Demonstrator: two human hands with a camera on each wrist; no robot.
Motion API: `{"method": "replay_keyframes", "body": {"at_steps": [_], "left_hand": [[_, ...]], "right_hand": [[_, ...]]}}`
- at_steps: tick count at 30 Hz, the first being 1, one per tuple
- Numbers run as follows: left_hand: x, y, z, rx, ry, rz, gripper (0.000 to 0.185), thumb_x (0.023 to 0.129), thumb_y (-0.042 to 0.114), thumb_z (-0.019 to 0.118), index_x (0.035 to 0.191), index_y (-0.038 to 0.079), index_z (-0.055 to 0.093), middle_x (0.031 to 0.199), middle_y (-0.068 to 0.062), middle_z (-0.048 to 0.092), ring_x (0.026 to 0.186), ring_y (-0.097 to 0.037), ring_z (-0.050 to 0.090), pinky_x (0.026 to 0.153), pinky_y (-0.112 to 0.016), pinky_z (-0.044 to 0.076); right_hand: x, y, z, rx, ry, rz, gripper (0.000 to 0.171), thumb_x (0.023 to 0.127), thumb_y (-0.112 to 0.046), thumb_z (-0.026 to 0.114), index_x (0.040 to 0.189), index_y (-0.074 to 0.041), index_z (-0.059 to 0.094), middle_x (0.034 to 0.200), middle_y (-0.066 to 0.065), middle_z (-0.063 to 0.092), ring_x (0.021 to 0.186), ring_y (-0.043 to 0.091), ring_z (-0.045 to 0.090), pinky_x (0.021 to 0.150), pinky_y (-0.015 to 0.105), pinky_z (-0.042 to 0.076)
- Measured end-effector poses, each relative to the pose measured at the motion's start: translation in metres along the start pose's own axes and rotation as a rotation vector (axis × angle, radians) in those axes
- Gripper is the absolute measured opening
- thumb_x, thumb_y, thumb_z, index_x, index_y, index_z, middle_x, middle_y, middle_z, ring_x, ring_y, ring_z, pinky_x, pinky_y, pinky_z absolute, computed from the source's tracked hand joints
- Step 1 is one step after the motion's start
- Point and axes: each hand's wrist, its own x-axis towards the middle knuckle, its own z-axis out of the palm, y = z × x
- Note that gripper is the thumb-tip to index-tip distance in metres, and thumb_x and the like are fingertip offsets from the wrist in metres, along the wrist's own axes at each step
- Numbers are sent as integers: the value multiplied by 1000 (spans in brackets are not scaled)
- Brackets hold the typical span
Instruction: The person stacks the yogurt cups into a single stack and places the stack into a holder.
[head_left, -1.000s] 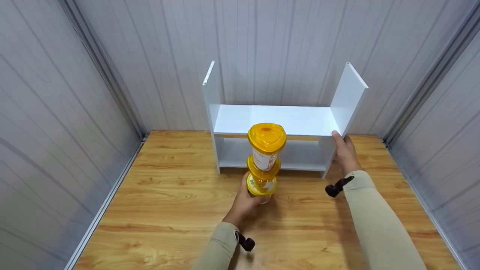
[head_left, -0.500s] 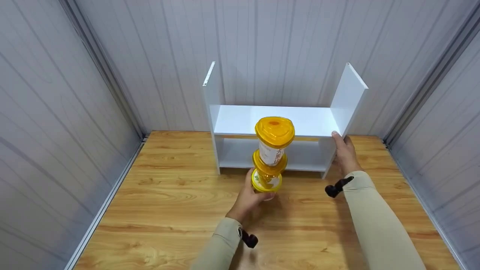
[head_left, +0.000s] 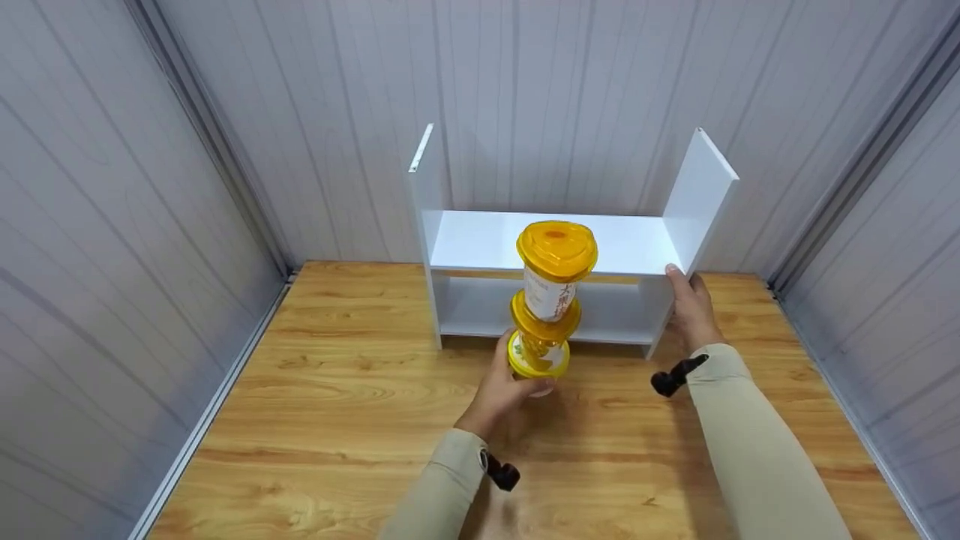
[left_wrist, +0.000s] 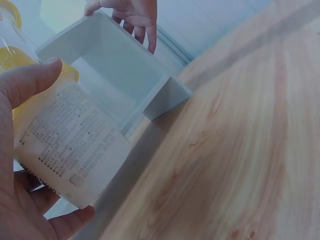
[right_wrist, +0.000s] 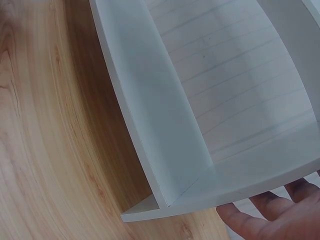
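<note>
At the centre of the head view, just below the middle of the frame, the left hand (head_left: 504,390) grips a yellow-capped bottle (head_left: 546,304) by its lower end, fingers and thumb curled round the labelled body. The bottle stands roughly upright and lifted, its yellow cap (head_left: 556,249) overlapping the front edge of the upper board of a white shelf unit (head_left: 480,240). In the left wrist view the label's small print fills the left of the frame, with the thumb (left_wrist: 30,80) pressed across it.

To the right of centre, the right hand (head_left: 691,307) rests against the shelf unit's right side panel, fingers fairly straight along the edge; in the right wrist view only the fingertips (right_wrist: 270,220) show at the lower right, beside the white board.

The shelf unit stands on a wooden tabletop (head_left: 315,420), backed against pale panelled walls (head_left: 570,90) filling the top of the frame.
</note>
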Motion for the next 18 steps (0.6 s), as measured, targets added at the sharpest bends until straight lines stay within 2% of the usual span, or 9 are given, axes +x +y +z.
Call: {"method": "replay_keyframes", "body": {"at_steps": [6,11,13,18], "left_hand": [[2,6,1,30,-4,2,108,71,24,92,156,31,26,139,5,52,129,-20,50,116,-49,33],[3,9,2,27,-15,42,108,72,20,92,157,27,26,137,1,54,127,-21,52,114,-47,36],[4,10,2,19,-21,57,107,73,18,92,157,26,26,137,0,54,126,-21,52,113,-46,36],[4,15,0,31,-20,45,106,73,20,92,156,28,26,137,2,54,127,-20,52,114,-46,35]], "right_hand": [[-11,-9,3,2,-7,1,88,100,-59,44,164,-22,-4,168,14,9,151,35,18,120,56,22],[-22,-15,6,-26,-24,-10,88,101,-57,42,163,-20,-9,168,17,6,151,37,17,119,56,22],[-20,-13,5,-44,-22,-13,89,100,-57,41,162,-20,-11,168,17,4,151,37,15,119,57,22],[0,0,-1,-40,0,-25,91,98,-63,43,163,-23,-8,168,16,7,151,37,17,118,59,22]]}}
